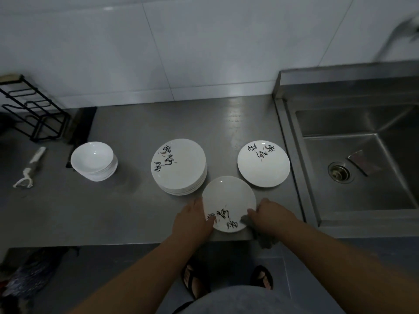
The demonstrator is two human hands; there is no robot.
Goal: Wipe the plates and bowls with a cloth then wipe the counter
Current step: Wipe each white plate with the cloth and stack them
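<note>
The left hand (195, 219) grips the left rim of a plate (229, 198) at the near edge of the table (136, 211), thumb on its face, likely to steady it for wiping. The right hand (269, 215) clutches a grey cloth (265, 240) against the plate's right rim, its loose end hanging over the table's edge. Just behind stands the stack of plates (179, 166), probably awaiting the cloth; a single plate (263, 164) lies apart beside the sink (362, 155), seemingly done. The stacked bowls (93, 159) sit well to the left

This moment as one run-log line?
phase: plate wiping | left hand: holds plate by rim | right hand: grips cloth at plate edge | pending: plate stack, bowl stack | aside: single plate
</note>
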